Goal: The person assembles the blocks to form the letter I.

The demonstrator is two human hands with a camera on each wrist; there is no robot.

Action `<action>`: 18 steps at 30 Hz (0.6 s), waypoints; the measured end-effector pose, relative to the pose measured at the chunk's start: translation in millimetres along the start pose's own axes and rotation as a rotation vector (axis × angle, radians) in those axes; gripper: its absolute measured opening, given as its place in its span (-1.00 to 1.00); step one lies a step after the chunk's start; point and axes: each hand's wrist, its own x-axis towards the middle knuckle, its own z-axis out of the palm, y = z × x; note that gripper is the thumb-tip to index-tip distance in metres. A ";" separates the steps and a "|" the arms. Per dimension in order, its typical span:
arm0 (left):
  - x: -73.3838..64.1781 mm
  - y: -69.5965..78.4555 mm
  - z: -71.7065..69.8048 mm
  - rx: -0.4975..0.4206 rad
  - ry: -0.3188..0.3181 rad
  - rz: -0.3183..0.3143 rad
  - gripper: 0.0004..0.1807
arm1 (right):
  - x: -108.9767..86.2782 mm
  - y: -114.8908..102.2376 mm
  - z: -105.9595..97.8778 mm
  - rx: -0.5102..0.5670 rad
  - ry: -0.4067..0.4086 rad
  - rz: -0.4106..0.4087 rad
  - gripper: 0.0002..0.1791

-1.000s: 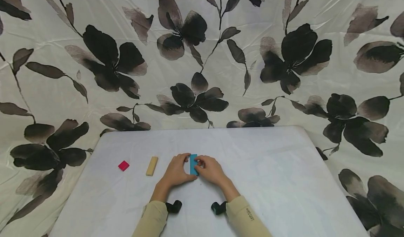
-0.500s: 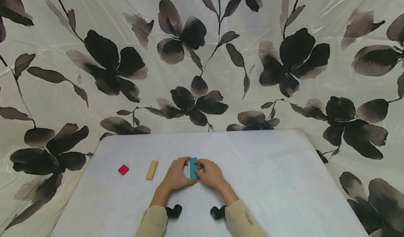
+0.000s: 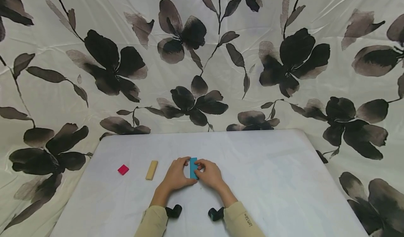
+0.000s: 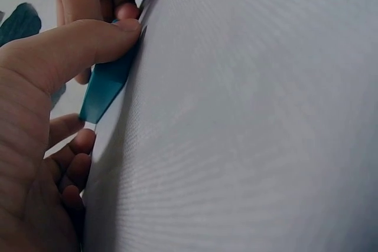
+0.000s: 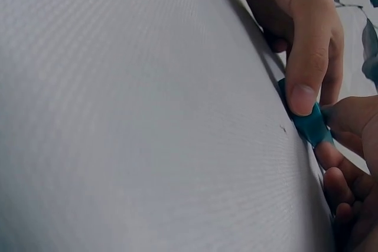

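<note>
A blue rectangular block (image 3: 193,167) lies lengthwise on the white table, between both hands. My left hand (image 3: 175,174) holds it by its ends, thumb at the near end and fingers at the far end. From the right side, my right hand (image 3: 209,173) pinches the same block with its thumb and a fingertip. In the left wrist view the left thumb crosses the near end of the blue block (image 4: 109,90). The right wrist view shows the blue block (image 5: 313,129) down at the table surface, partly covered by fingers.
To the left of the hands lies a pale yellow rectangular block (image 3: 152,170). Farther left sits a small red block (image 3: 123,169), turned cornerwise. The white table (image 3: 268,181) ends at a back edge before a cloth (image 3: 240,89) printed with dark flowers.
The head view has tilted a little, so everything sits slightly lower in it. Both hands keep their hold on the blue block, and the right wrist has shifted slightly left.
</note>
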 end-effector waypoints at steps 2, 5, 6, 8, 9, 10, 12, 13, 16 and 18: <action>-0.2 0.9 -0.8 -0.010 0.003 -0.002 0.02 | 0.5 0.4 0.7 0.002 0.009 -0.002 -0.70; -0.8 1.6 -2.2 -0.019 0.003 -0.008 0.01 | 0.8 0.8 1.6 0.011 0.022 -0.003 -0.71; -1.0 1.7 -2.6 -0.020 0.003 -0.008 0.02 | 0.9 0.9 1.9 0.015 0.021 0.001 -0.71; -1.8 2.0 -3.7 -0.023 0.000 -0.008 0.05 | 0.7 1.2 2.5 0.020 0.017 0.008 -0.71; -2.1 1.4 -3.8 -0.021 -0.003 -0.003 0.07 | 0.5 2.0 3.1 0.020 0.016 0.008 -0.71; -2.4 1.2 -4.2 -0.028 -0.005 0.002 0.09 | 0.1 2.1 3.3 0.021 0.016 0.009 -0.71; -3.1 0.7 -5.2 -0.047 -0.016 0.012 0.13 | -0.7 2.4 3.4 0.021 0.016 0.016 -0.70; -3.3 0.8 -6.3 -0.065 -0.021 0.016 0.14 | -0.9 2.3 3.2 0.022 0.018 0.014 -0.70; -4.6 -0.4 -9.7 -0.130 -0.032 0.021 0.10 | -1.9 1.1 2.1 0.031 0.019 0.012 -0.70; -6.2 -1.2 -13.1 -0.178 -0.034 0.015 0.01 | -2.5 1.1 2.0 0.035 0.017 0.011 -0.70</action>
